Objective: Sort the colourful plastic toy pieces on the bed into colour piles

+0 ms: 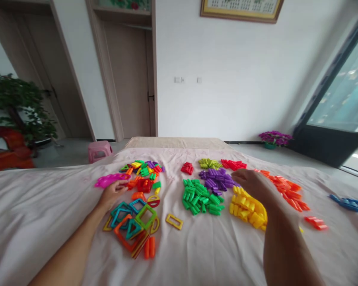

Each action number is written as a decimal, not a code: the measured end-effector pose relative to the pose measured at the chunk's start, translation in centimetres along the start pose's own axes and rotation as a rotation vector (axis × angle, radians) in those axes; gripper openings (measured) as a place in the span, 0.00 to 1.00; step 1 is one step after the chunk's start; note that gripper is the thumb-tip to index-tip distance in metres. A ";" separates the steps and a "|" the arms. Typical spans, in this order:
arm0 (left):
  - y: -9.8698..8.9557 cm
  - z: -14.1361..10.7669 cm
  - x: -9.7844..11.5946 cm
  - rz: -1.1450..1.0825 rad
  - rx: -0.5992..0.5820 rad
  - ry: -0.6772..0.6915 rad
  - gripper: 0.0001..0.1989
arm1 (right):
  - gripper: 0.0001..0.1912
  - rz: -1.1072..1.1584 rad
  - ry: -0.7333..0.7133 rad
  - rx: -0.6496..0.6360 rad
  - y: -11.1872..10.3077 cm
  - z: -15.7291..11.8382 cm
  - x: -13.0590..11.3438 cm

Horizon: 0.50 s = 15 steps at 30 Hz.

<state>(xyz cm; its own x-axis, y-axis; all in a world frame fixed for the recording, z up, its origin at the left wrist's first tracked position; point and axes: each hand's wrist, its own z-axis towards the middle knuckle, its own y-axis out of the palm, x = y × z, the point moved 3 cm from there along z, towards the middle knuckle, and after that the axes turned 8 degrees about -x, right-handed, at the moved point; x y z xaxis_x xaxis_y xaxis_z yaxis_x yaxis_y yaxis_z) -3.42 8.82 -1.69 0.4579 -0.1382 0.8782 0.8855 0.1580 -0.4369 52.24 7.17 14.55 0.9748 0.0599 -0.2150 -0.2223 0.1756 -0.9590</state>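
Observation:
My left hand is on the left side of the cloth, fingers stretched out beside a magenta plastic piece and some orange pieces. A red square piece lies just right of its fingertips. On the right, my right hand hangs at the edge of the purple tube pieces, above the yellow pieces. Its fingers are curled downward, and whatever they hold, if anything, is hidden. Green tube pieces are heaped left of the yellow ones.
Flat frame-shaped tiles overlap near my left forearm, with a yellow rectangular frame beside them. Red, olive-green, orange and blue pieces lie in groups on the pale cloth. A pink stool stands beyond.

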 end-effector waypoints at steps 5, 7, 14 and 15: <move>0.5 0.2 0.3 0.161 -0.022 0.047 0.29 | 0.11 0.074 -0.399 -0.237 4.0 -1.1 -11.1; 0.7 0.3 0.8 0.247 -0.004 0.058 0.28 | 0.10 0.106 -0.498 -0.267 6.1 -1.9 -14.2; 1.3 0.2 2.4 0.430 0.056 0.109 0.15 | 0.11 0.206 -0.626 -0.284 12.9 -3.5 -17.5; 1.2 0.2 2.4 0.434 0.059 0.113 0.13 | 0.11 0.216 -0.629 -0.278 13.4 -3.5 -17.5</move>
<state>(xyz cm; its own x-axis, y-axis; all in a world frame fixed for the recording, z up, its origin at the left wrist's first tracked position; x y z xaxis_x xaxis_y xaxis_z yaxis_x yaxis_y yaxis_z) -1.29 8.91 -0.10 0.7945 -0.1519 0.5879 0.6050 0.2802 -0.7453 32.26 5.05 4.79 0.6947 0.6346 -0.3386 -0.3139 -0.1561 -0.9365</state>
